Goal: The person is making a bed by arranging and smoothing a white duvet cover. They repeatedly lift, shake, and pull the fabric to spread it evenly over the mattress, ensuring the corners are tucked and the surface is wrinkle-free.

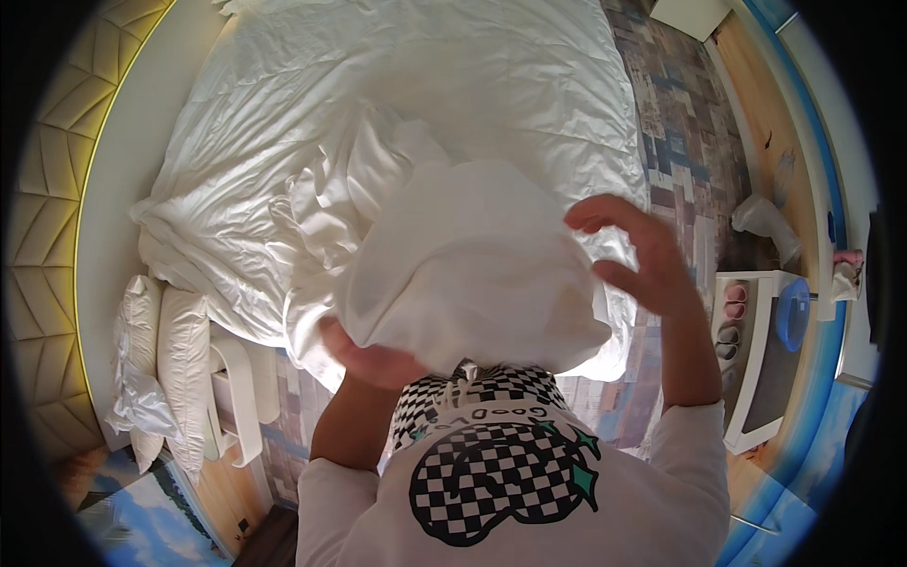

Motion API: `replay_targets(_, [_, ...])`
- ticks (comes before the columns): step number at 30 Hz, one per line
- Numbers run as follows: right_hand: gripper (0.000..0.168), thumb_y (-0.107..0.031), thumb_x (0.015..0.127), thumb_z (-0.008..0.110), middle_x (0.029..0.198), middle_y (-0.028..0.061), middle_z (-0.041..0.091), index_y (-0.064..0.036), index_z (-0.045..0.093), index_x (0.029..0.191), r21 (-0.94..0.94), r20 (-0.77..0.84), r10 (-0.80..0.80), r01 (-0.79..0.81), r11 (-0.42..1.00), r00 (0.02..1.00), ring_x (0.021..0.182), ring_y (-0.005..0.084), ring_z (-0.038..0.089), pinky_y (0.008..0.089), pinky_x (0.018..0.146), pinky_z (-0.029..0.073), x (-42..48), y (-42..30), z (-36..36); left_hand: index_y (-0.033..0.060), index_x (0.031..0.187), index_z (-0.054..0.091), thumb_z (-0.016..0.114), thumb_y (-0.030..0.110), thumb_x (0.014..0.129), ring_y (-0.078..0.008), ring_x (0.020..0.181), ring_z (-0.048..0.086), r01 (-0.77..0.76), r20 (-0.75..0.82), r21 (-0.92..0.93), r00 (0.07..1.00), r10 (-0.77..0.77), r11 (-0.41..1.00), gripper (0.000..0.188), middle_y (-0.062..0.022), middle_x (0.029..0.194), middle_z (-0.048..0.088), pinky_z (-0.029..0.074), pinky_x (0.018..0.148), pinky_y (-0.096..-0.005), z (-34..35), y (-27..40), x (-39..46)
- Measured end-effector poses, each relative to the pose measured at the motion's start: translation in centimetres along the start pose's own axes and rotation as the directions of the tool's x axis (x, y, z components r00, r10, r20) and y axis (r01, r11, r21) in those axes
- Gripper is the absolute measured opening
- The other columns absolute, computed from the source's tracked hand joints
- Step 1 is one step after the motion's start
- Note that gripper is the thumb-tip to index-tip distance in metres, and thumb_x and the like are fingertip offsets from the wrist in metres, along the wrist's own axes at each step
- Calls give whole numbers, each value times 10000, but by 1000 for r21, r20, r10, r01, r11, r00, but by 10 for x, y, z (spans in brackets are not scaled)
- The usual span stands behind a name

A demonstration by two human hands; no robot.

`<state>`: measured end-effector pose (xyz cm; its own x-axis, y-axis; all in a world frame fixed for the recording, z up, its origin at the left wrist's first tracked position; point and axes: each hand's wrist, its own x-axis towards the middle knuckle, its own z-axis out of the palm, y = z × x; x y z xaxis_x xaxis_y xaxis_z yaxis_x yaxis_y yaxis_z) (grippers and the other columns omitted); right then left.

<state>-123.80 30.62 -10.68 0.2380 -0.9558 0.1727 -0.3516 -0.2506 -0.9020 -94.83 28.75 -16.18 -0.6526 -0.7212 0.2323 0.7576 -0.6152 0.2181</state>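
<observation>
A bulging bundle of white cloth (475,276) is in front of my torso, above the near edge of the bed. My left hand (372,358) is at its lower left side, blurred, with the cloth against it; whether the fingers grip it is unclear. On the bundle's right, my right hand (631,255) is raised with thumb and fingers apart, holding nothing. Beneath and beyond lies a wrinkled white duvet or sheet (524,85) spread over the bed, with a rumpled heap of white fabric (329,198) left of the bundle.
Two white pillows (183,375) stand upright at the left beside a white chair or stand (241,404). At right, a white shelf unit (744,418) holds slippers (735,301) and a blue plastic basin (792,314). A padded headboard wall (42,227) borders the far left; patterned flooring (673,142) runs along the bed's right.
</observation>
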Motion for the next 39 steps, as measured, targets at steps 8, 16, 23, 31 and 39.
replay_targets(8, [273, 120, 670, 528, 821, 24, 579, -28, 563, 896, 294, -262, 263, -183, 938, 929, 805, 122, 551, 237, 715, 448, -34, 57, 55, 34, 1290, 359, 640, 479, 718, -252, 1071, 513, -73, -162, 165, 982, 100, 984, 777, -128, 1236, 470, 430, 887, -386, 20, -2, -20])
replay_targets(16, [218, 54, 762, 476, 834, 31, 583, 4, 534, 965, 563, -463, 208, 105, 819, 862, 731, 71, 547, 185, 656, 424, -13, 26, 2, -9, 1167, 449, 736, 82, 633, -178, 944, 543, 611, -574, 586, 777, -260, 531, 612, -88, 1071, 538, 468, 747, -300, 8, -18, -26])
replay_targets(23, [366, -12, 710, 617, 918, 118, 567, -37, 509, 1059, -771, -465, -371, -161, 617, 804, 859, 268, 566, 322, 714, 464, 11, 24, 29, 7, 1228, 417, 492, 177, 817, -251, 1086, 499, 329, -529, 432, 847, -59, 840, 451, -125, 1170, 517, 407, 907, -400, 20, -22, -23])
replay_targets(31, [251, 19, 698, 611, 755, 90, 605, -44, 590, 939, 153, -6, 102, -100, 983, 995, 628, 157, 578, 264, 571, 452, -31, 17, 91, 12, 1281, 331, 481, 349, 835, -286, 1142, 442, 125, -597, 167, 802, -1, 978, 579, -131, 1253, 440, 348, 967, -436, 17, -37, -19])
replay_targets(39, [244, 28, 667, 604, 779, 47, 580, -84, 577, 881, -109, -82, -200, 191, 975, 976, 670, 177, 565, 296, 594, 461, -42, 25, 88, 0, 1188, 402, 745, 157, 674, -205, 947, 565, 281, -618, 345, 786, -8, 895, 637, -106, 1081, 539, 478, 794, -334, 14, -42, -18])
